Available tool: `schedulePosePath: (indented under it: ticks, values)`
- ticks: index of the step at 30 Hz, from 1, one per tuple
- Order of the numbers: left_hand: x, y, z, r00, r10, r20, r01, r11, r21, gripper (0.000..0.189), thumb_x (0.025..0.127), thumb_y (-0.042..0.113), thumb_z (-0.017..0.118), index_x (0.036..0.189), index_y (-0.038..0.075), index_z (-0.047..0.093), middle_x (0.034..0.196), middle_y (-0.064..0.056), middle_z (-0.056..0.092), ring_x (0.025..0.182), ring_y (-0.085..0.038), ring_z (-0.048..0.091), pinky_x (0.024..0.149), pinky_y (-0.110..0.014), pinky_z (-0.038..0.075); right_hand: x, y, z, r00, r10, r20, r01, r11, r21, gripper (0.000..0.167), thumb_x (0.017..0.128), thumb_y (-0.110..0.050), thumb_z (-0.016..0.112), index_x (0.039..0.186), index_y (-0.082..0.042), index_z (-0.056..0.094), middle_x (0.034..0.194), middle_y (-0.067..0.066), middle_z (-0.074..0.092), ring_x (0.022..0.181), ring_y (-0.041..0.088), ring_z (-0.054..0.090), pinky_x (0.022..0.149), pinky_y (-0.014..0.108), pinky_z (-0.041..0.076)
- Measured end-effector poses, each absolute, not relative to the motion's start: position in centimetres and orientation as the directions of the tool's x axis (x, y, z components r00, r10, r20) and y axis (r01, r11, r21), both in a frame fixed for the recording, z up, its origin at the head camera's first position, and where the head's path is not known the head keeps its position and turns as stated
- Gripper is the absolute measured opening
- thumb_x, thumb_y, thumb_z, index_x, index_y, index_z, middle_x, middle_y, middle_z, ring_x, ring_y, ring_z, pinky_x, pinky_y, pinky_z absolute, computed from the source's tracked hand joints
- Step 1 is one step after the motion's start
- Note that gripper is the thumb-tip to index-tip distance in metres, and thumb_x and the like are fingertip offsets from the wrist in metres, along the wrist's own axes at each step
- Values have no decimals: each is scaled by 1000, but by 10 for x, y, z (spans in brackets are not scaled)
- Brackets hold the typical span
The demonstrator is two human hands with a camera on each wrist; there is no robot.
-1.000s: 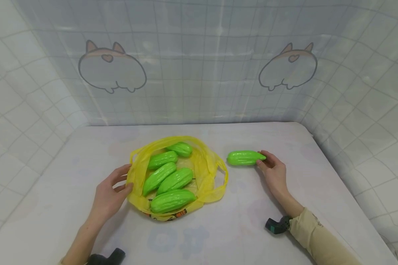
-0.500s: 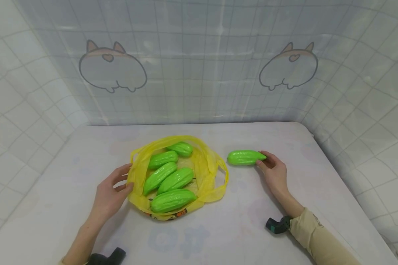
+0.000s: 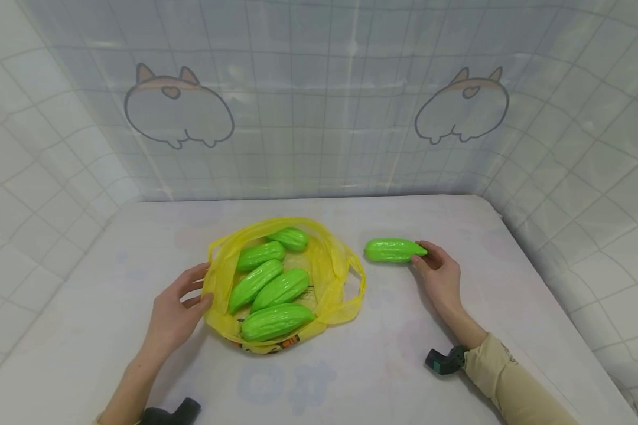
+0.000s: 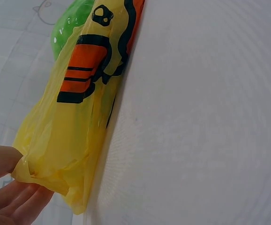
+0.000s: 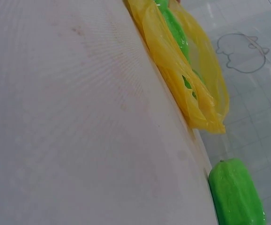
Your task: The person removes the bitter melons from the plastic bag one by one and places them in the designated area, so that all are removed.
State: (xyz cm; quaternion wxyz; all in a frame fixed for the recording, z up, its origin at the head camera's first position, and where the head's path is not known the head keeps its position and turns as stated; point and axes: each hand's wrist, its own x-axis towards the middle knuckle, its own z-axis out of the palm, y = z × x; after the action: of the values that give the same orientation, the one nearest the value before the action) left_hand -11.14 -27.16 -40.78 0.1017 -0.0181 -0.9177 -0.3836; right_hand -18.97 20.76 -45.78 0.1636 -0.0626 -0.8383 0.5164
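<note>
In the head view a yellow plastic bag [image 3: 329,277] sits with its mouth spread wide, several bright green, ridged bitter melons [image 3: 276,323] lying inside. My left hand [image 3: 175,313] is at the bag's left side. The left wrist view shows its thumb and fingers [image 4: 20,201] pinching the bag's edge. To the right of the bag, another bitter melon [image 3: 390,250] lies sideways, its pointed tip between the thumb and fingers of my right hand [image 3: 438,274]. In the right wrist view this melon [image 5: 236,194] shows at the lower right, while the right hand is out of sight.
The white table [image 3: 351,378] carries faint printed shapes. Behind it hangs a tiled-pattern curtain [image 3: 324,118] with two cartoon animal outlines, and similar sheets close in both sides. A loose handle loop [image 3: 358,289] of the bag points toward the right.
The bitter melon in my right hand has shifted very slightly toward the back. My left hand and the bag stay almost exactly where they were.
</note>
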Motion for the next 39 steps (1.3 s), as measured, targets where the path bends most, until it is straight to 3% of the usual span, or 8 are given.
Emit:
schedulePosePath:
  ticks: [6,14,19,26,31,35,39]
  values:
    - [-112,-272,-406,-981,-48,187,99,708,699,56,94,4,62,147,11,47,143,-17,54,119,-35,59,85,-11,56,-189,207,-458,-934,285,216,-63,463,-884,42,96,-15,67,137,-12,58,136,4,62,121,18,61,97,19,52]
    - [-111,-271,-406,-980,-47,194,105,705,701,56,94,4,62,147,11,48,143,-17,55,118,-35,59,81,1,47,-185,208,-457,-902,327,281,-121,433,-893,38,98,-15,62,136,-13,60,135,4,63,124,19,58,104,24,49]
    - [-110,-271,-405,-980,-46,191,104,702,704,56,94,4,62,147,11,47,143,-17,55,118,-35,59,81,2,46,-184,209,-455,-846,394,360,-212,370,-904,37,96,-10,64,133,-13,62,133,2,64,123,15,55,112,27,43]
    - [-111,-271,-405,-982,-49,185,97,703,704,56,94,4,63,147,12,48,143,-17,54,119,-35,59,81,2,46,-181,203,-451,-773,438,458,-355,299,-886,36,93,0,66,128,-5,64,129,9,66,116,13,56,105,21,43]
    - [-111,-270,-404,-982,-53,180,89,715,694,57,94,4,63,148,12,47,143,-17,54,119,-36,59,87,-19,58,-164,184,-428,-774,424,469,-357,320,-878,33,92,7,62,125,6,62,126,18,65,114,22,56,104,21,44]
    - [-111,-270,-403,-982,-55,179,85,720,689,57,94,4,63,148,12,47,144,-17,54,119,-36,59,89,-34,58,-155,172,-420,-777,387,496,-386,330,-861,32,91,9,62,124,9,61,124,21,65,113,23,56,103,20,44]
    - [-111,-271,-404,-982,-54,183,90,719,689,57,94,5,63,148,12,47,144,-17,54,118,-35,59,87,-19,58,-150,164,-420,-784,338,521,-427,315,-847,32,90,11,63,122,12,60,123,26,64,110,28,55,102,20,43]
